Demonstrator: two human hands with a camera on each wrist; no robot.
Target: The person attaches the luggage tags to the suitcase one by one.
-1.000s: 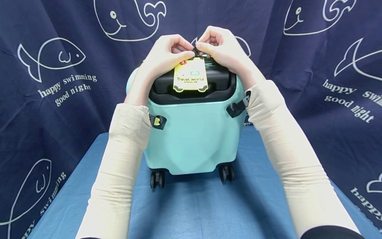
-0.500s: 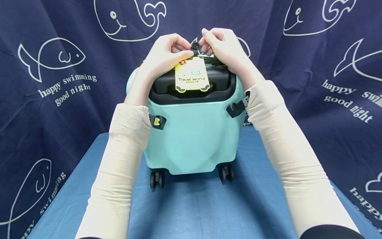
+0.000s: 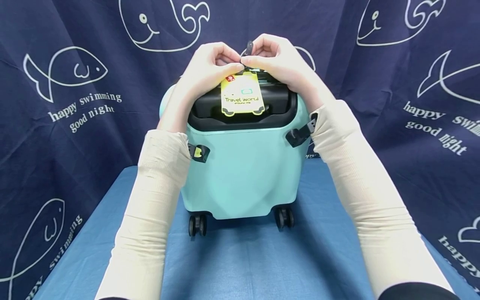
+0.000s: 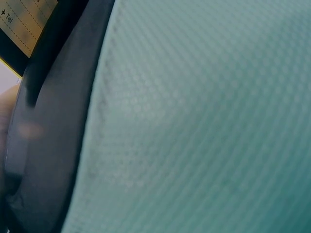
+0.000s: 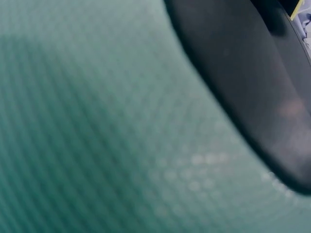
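A mint-green suitcase (image 3: 243, 175) stands upright in the head view, with a black handle panel (image 3: 240, 123) along its top. Over that panel hangs a yellow luggage tag (image 3: 243, 93) reading "Travel World". My left hand (image 3: 210, 64) pinches the tag's black strap (image 3: 249, 48) low down, just above the tag. From the other side my right hand (image 3: 279, 58) pinches the strap higher up, thumb in front, its end sticking up past the fingers. Ribbed shell fills most of both wrist views; the tag's lined back (image 4: 24, 22) shows at the left wrist view's corner.
The suitcase's black wheels (image 3: 197, 225) rest on a blue cloth-covered table (image 3: 240, 266). Behind hangs a dark blue curtain (image 3: 86, 25) printed with fish and whales. Wrist camera straps (image 3: 300, 135) sit close in front of the shell.
My right fingers opened off the strap half a second ago and have closed on it again. The strap's end now points up, and the tag has shifted slightly right. My left hand stays put.
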